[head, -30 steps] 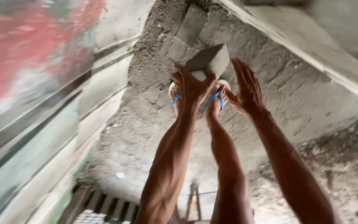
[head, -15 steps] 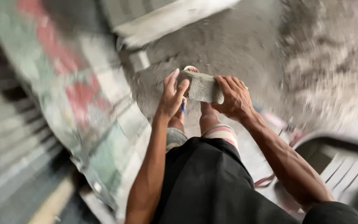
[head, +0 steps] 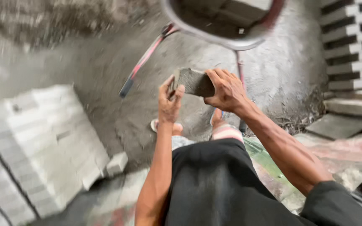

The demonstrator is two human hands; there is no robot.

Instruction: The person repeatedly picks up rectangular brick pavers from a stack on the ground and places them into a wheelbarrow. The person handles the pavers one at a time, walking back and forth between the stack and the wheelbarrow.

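Observation:
I hold a grey concrete block [head: 192, 81] in front of me with both hands, at about waist height. My left hand [head: 169, 100] presses against its left end, fingers upright. My right hand [head: 227, 90] wraps over its right end from above. Below the block I see my black shirt and my feet in sandals on the dusty ground.
A wheelbarrow [head: 227, 23] with red handles stands just ahead, its tray holding grey blocks. A stack of grey blocks [head: 42, 142] lies at my left. Hollow blocks are piled [head: 350, 42] at the upper right. Dusty grey ground [head: 105, 71] lies between them.
The view has swung from a wall and ceiling down to the ground and wheelbarrow. The block stays gripped in both hands and has come lower, toward my waist.

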